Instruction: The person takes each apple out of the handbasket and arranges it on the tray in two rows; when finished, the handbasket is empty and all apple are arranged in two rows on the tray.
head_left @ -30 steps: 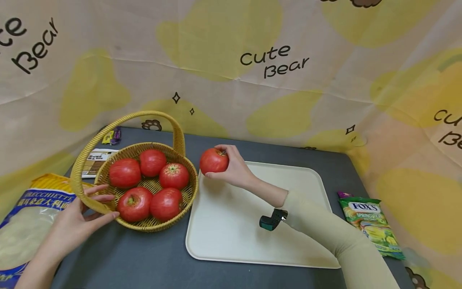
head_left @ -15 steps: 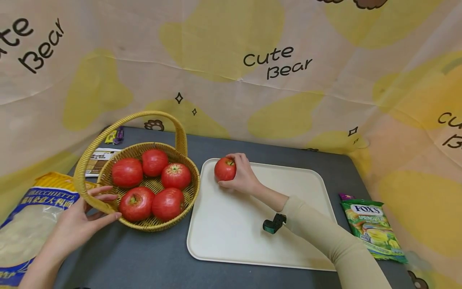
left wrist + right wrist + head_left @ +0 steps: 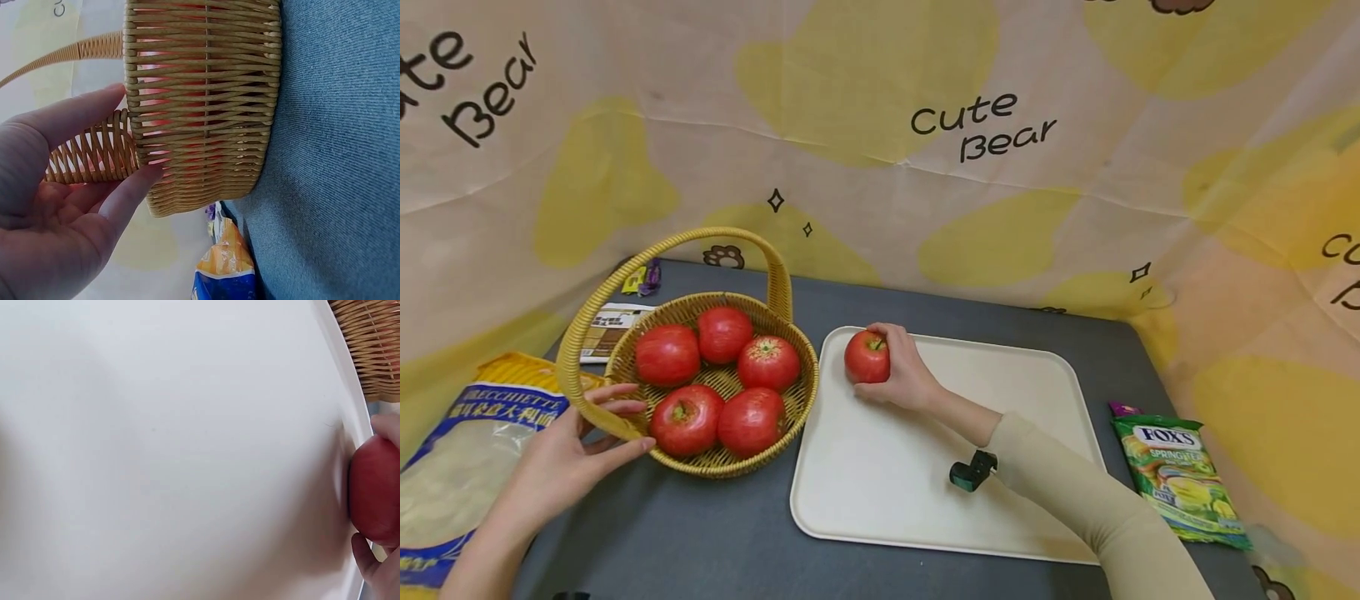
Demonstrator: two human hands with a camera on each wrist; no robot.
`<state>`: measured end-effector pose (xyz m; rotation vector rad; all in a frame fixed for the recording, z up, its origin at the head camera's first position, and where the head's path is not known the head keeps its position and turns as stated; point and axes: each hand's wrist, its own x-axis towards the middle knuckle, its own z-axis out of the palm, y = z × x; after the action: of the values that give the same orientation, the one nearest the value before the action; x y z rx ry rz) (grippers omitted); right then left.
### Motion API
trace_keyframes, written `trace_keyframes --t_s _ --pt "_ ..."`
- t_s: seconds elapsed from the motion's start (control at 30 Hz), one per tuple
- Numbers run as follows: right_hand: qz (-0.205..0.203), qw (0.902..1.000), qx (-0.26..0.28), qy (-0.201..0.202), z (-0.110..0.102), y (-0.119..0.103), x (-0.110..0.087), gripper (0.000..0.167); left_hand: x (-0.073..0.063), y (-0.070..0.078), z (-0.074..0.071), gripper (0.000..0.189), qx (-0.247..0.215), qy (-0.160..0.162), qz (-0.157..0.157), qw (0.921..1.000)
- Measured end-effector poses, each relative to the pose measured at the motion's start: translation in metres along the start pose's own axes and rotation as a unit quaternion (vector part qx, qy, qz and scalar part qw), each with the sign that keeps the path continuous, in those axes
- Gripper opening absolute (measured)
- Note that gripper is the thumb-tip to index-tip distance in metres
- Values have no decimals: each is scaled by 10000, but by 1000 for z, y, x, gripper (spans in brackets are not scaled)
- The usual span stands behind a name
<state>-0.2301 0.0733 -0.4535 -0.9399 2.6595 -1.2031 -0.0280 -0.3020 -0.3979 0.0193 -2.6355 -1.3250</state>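
My right hand (image 3: 906, 373) grips a red apple (image 3: 862, 358) at the far left corner of a white tray (image 3: 925, 500). Seen from the right wrist, the apple (image 3: 374, 490) is right at the tray's surface, thumb and fingers on its sides. To the left stands a yellow wicker basket (image 3: 203, 106) with several red apples (image 3: 751, 423) inside. My left hand (image 3: 561, 458) holds the basket at the base of its arched handle (image 3: 568, 358), and in the left wrist view its fingers go around the handle foot beside the rim.
A blue-and-yellow pasta bag (image 3: 467, 450) lies left of the basket. Behind the basket are a brown-and-white packet (image 3: 610, 329) and small purple and yellow wrappers (image 3: 643, 277). A green Fox's candy bag (image 3: 1180, 475) lies right of the tray. A printed cloth (image 3: 850, 108) hangs behind the grey table.
My right hand has carried the apple rightward from beside the basket rim and down onto the tray's far left corner. My left hand keeps its hold on the basket handle.
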Motion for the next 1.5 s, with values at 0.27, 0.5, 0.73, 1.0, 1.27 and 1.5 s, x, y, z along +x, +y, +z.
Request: trace_keyframes --t_s 0.27,0.5,0.73,1.0,1.27,1.5 --pt "419 9983 409 -68 -8 -4 -2 86 2 -1 -2 60 114 -53 -71 9999" --pt "486 9987 90 -150 -19 -14 1 79 3 0 -2 56 173 -83 -102 9998" --pt "-471 9986 -230 -31 -34 -43 13 54 2 0 -2 54 168 -82 -101 9998" --pt "-1194 9797 505 -1526 -16 -94 34 41 0 0 -2 55 143 -111 -224 9996" --pt "-1831 9321 -592 -3069 21 -129 45 49 0 0 0 55 144 -106 -345 9992" --pt "-1857 9232 -1372 -3071 38 -134 43 61 -1 1 0 56 163 -6 -271 9995"
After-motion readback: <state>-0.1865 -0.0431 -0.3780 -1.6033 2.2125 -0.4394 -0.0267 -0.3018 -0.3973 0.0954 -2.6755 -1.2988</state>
